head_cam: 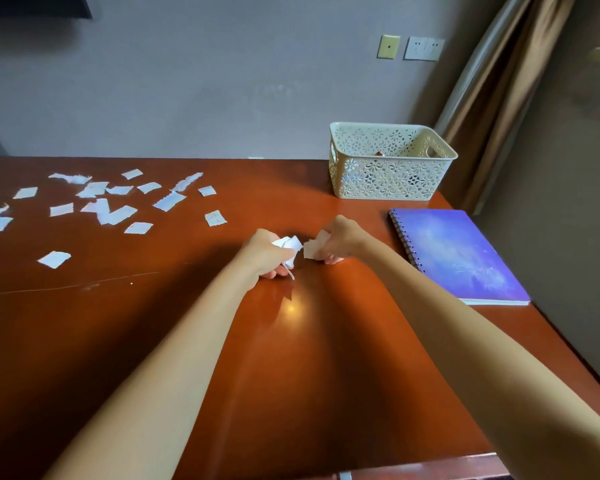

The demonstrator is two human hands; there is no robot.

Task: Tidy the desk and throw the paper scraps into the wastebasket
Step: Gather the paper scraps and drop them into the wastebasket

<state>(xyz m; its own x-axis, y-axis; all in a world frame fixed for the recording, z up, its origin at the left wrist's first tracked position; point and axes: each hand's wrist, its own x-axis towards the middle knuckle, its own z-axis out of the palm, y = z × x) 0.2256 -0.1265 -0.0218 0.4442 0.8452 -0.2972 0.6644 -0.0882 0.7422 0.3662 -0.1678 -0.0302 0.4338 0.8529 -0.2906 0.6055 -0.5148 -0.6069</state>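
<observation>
**Scraps in both fists, most of the litter still out**

We begin with the biggest lot: the loose paper scraps (111,211) strewn over the far left of the desk (291,358), with a few lying singly toward the near left edge. They look like thin torn paper, so we judge them almost weightless, limp and easy to crumple, with nothing to break. Lying flat on a glossy top, they should be hard to lift from above. We would slide them together or pinch an edge, then bunch them. A draught or a quick sweep of the arm could scatter them.

Smaller are the two bunches already gathered at mid-desk. Our left hand (265,252) is curled round a crumpled bunch, and our right hand (336,240), just beside it, is clenched on another.

The room is a plain grey wall (222,81) with a brown curtain (499,91) at the far right. The desk is polished reddish wood, smooth and reflective. On its right lies a purple spiral notebook (465,254), and beyond it stands a cream openwork basket (385,174), which we take for the wastebasket. Wall sockets (424,48) sit above it.
</observation>
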